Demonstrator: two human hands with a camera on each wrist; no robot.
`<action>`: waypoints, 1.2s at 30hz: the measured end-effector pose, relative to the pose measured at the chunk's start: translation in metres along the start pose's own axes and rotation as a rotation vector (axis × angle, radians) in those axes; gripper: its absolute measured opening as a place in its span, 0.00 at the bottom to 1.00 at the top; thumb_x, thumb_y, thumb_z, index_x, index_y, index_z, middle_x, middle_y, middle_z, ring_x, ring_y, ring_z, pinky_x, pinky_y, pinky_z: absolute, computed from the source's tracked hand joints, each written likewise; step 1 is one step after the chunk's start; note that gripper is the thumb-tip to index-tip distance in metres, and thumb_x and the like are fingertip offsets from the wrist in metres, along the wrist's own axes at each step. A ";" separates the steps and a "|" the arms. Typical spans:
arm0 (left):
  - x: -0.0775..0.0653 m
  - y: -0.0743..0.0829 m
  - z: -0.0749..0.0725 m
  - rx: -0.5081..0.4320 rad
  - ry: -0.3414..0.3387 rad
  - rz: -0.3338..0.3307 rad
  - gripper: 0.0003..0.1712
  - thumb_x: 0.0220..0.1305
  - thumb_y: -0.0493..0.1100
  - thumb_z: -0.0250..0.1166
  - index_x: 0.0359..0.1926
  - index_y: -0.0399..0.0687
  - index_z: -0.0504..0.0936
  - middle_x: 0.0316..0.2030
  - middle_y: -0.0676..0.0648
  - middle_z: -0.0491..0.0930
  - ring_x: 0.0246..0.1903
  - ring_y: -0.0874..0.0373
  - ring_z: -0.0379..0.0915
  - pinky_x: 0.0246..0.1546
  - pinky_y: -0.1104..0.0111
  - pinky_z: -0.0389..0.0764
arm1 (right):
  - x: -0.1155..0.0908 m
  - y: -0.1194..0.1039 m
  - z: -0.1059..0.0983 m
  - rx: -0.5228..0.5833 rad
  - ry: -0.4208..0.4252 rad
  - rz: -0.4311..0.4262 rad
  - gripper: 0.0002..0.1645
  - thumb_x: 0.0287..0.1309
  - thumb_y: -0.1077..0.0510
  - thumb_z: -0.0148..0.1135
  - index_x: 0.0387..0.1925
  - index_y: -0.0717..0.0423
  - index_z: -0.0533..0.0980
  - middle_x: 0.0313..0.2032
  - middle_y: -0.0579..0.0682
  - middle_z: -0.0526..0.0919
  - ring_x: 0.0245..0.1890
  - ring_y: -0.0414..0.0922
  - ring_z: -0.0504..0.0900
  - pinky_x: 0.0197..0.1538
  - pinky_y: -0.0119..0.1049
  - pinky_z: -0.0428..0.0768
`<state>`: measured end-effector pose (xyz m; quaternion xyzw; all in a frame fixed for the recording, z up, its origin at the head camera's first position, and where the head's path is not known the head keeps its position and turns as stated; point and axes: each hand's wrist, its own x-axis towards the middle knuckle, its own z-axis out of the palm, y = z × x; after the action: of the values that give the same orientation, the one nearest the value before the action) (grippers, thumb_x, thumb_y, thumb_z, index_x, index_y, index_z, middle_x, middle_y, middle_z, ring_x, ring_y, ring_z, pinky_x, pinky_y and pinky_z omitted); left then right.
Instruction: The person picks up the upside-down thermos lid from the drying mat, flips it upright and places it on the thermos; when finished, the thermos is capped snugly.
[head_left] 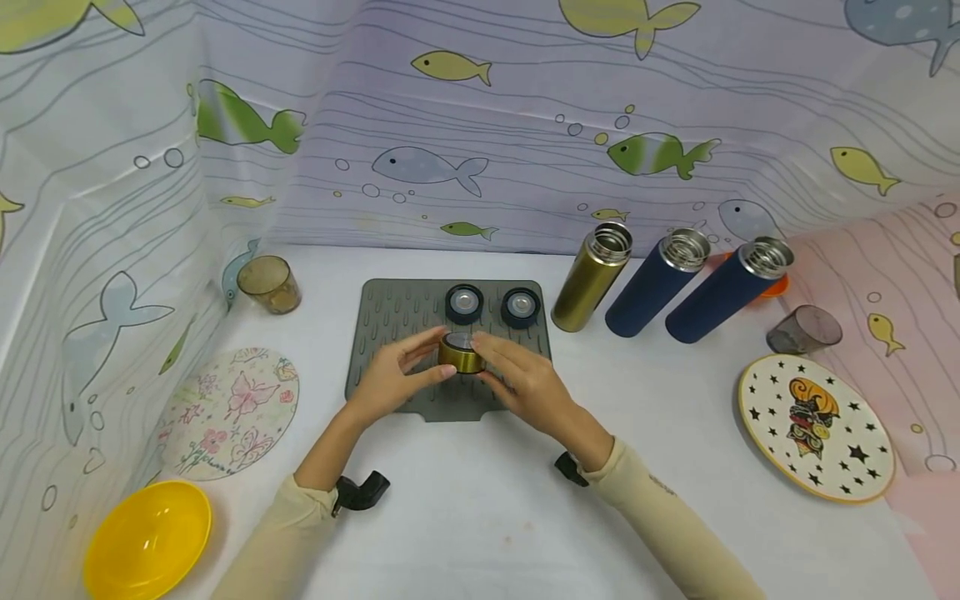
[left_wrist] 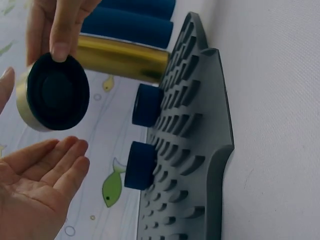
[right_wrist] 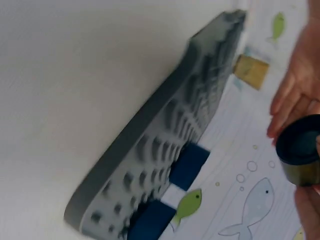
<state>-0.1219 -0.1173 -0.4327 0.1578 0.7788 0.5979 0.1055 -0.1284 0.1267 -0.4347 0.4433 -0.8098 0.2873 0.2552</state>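
Note:
Over the grey drying mat (head_left: 386,321), my right hand (head_left: 534,388) pinches a gold bottle lid (head_left: 462,361) between thumb and fingers. The left wrist view shows the lid's dark hollow underside (left_wrist: 56,95) tilted towards that camera, with a right fingertip on its rim. My left hand (head_left: 386,379) is close on the lid's other side. Its fingers (left_wrist: 60,165) are extended with the palm turned up, a small gap from the lid. Behind the lid, two navy lids (head_left: 464,303) (head_left: 521,307) sit on the mat.
Right of the mat stand a gold bottle (head_left: 587,287) and two navy bottles (head_left: 648,292) (head_left: 718,298), all uncapped. Farther right are a grey cup (head_left: 802,331) and a star-patterned plate (head_left: 847,417). At left are an amber cup (head_left: 272,285), a floral placemat (head_left: 232,412) and a yellow bowl (head_left: 150,542).

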 end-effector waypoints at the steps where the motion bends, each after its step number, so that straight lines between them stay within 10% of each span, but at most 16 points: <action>1: 0.000 0.000 0.001 0.001 -0.009 -0.001 0.41 0.63 0.45 0.70 0.73 0.43 0.64 0.71 0.39 0.64 0.70 0.40 0.62 0.70 0.56 0.66 | -0.001 0.000 -0.001 -0.037 0.003 -0.040 0.30 0.50 0.67 0.75 0.57 0.68 0.77 0.55 0.61 0.82 0.56 0.54 0.83 0.57 0.39 0.82; 11: 0.006 0.003 0.013 -0.041 -0.074 0.084 0.49 0.54 0.41 0.77 0.74 0.49 0.63 0.71 0.42 0.66 0.71 0.45 0.60 0.72 0.52 0.61 | -0.005 0.000 -0.004 -0.337 0.138 -0.388 0.15 0.69 0.67 0.56 0.52 0.70 0.79 0.53 0.62 0.83 0.55 0.54 0.83 0.59 0.38 0.80; 21: 0.013 0.008 0.018 -0.060 -0.133 0.154 0.48 0.49 0.35 0.78 0.71 0.42 0.67 0.67 0.42 0.71 0.65 0.46 0.68 0.69 0.48 0.67 | -0.011 0.002 -0.007 -0.367 0.156 -0.450 0.14 0.67 0.71 0.56 0.51 0.70 0.80 0.53 0.62 0.83 0.55 0.54 0.83 0.59 0.38 0.80; 26: 0.020 0.015 0.020 -0.043 -0.108 0.173 0.44 0.48 0.35 0.79 0.67 0.42 0.70 0.62 0.44 0.75 0.63 0.48 0.70 0.69 0.52 0.67 | -0.012 0.005 -0.011 -0.289 0.201 -0.279 0.16 0.69 0.64 0.58 0.54 0.66 0.78 0.55 0.63 0.81 0.54 0.54 0.83 0.56 0.40 0.82; 36: 0.073 0.062 0.022 -0.062 -0.012 0.229 0.42 0.49 0.32 0.77 0.65 0.43 0.69 0.60 0.42 0.74 0.61 0.49 0.72 0.67 0.56 0.70 | 0.002 0.053 -0.039 -0.179 0.678 0.464 0.41 0.53 0.59 0.75 0.64 0.68 0.67 0.63 0.64 0.71 0.61 0.57 0.70 0.55 0.46 0.73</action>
<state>-0.1748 -0.0561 -0.3768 0.2461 0.7362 0.6287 0.0462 -0.1686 0.1759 -0.4188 0.1054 -0.7801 0.3954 0.4734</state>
